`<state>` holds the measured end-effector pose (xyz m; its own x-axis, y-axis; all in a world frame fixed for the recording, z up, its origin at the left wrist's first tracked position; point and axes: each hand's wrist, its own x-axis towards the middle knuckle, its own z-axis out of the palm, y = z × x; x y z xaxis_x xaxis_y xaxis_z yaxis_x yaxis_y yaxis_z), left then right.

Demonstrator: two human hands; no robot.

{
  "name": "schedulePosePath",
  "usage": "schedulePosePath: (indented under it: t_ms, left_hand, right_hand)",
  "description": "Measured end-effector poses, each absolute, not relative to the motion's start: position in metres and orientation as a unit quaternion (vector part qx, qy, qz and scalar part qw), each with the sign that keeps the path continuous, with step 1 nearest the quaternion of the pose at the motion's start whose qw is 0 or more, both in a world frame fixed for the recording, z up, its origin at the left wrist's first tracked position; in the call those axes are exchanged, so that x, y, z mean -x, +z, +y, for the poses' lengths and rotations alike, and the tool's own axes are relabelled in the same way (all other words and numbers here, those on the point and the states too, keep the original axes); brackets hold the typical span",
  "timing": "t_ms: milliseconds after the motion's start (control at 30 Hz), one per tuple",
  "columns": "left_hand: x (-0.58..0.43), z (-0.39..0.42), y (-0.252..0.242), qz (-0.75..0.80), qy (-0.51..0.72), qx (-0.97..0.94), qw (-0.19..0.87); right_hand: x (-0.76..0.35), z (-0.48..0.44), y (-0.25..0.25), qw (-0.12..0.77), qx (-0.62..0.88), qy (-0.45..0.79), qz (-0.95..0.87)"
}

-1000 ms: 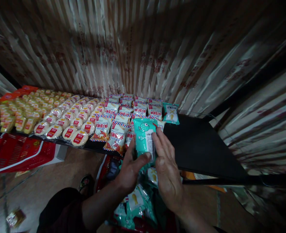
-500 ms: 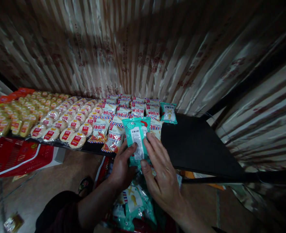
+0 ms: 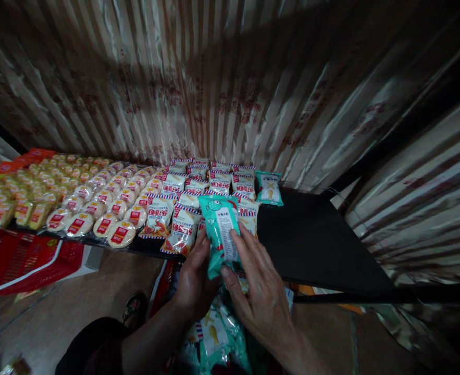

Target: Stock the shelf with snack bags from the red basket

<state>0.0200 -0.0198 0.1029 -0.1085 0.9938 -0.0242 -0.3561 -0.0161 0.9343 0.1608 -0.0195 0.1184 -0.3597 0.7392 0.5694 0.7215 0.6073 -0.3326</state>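
A teal snack packet (image 3: 216, 229) with a white printed label faces me, tilted, above the front edge of the black shelf. My left hand (image 3: 195, 281) grips its left side, the thumb along the edge and the other fingers hidden behind. On the other side, my right hand (image 3: 259, 281) holds the lower right part, with fingers over the label edge and the thumb near the bottom corner. Below my hands lies a pile of more teal packets (image 3: 218, 338), partly hidden by my arms. One teal packet (image 3: 269, 188) rests on the shelf at the back.
Rows of white-and-red snack packets (image 3: 182, 229), round wrapped crackers (image 3: 121, 234) and small yellow wrapped snacks (image 3: 2, 214) fill the shelf (image 3: 311, 245) leftward. A red basket (image 3: 26, 260) stands below at left. Pleated curtain (image 3: 230, 94) hangs behind.
The teal packet has tilted and turned slightly between my hands, its top leaning left. My left thumb has moved off the label to the packet's left edge.
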Motion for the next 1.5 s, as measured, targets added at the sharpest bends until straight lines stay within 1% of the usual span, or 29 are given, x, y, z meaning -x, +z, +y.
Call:
schedulePosePath:
  t_ms: [100,200,400,567,767,900,1000,1100,1233,1400,1500]
  left_hand:
    - [-0.03,-0.019,0.114,0.354,0.613,-0.255,0.659]
    - [-0.044,-0.017,0.126,0.297,0.615,-0.205,0.701]
    - [-0.071,-0.012,0.135,0.278,0.633,-0.157,0.706]
    - [-0.091,-0.005,0.139,0.256,0.633,-0.169,0.71]
    - [-0.107,0.002,0.146,0.297,0.636,-0.218,0.678]
    - [-0.12,0.007,0.142,0.346,0.62,-0.29,0.642]
    - [-0.127,0.01,0.144,0.417,0.586,-0.375,0.585]
    - [-0.133,0.013,0.15,0.492,0.523,-0.437,0.542]
    - [-0.143,0.021,0.154,0.516,0.471,-0.478,0.532]
    - [-0.166,0.041,0.146,0.55,0.436,-0.513,0.494]
    - [-0.178,0.051,0.142,0.565,0.432,-0.519,0.474]
  right_hand:
    - [-0.165,-0.018,0.119,0.361,0.453,0.041,-0.814]
    - [-0.169,-0.014,0.121,0.372,0.456,0.066,-0.805]
    - [-0.179,-0.003,0.124,0.398,0.483,0.09,-0.775]
    - [-0.186,0.003,0.128,0.44,0.502,0.104,-0.737]
    - [-0.192,0.01,0.134,0.489,0.539,0.115,-0.676]
    - [-0.202,0.016,0.131,0.527,0.551,0.172,-0.624]
    - [-0.21,0.021,0.129,0.542,0.581,0.216,-0.568]
    - [-0.218,0.026,0.13,0.559,0.604,0.226,-0.521]
    - [-0.231,0.035,0.126,0.585,0.603,0.251,-0.481]
    - [-0.255,0.054,0.11,0.598,0.599,0.356,-0.396]
    - [-0.265,0.062,0.104,0.608,0.598,0.386,-0.35]
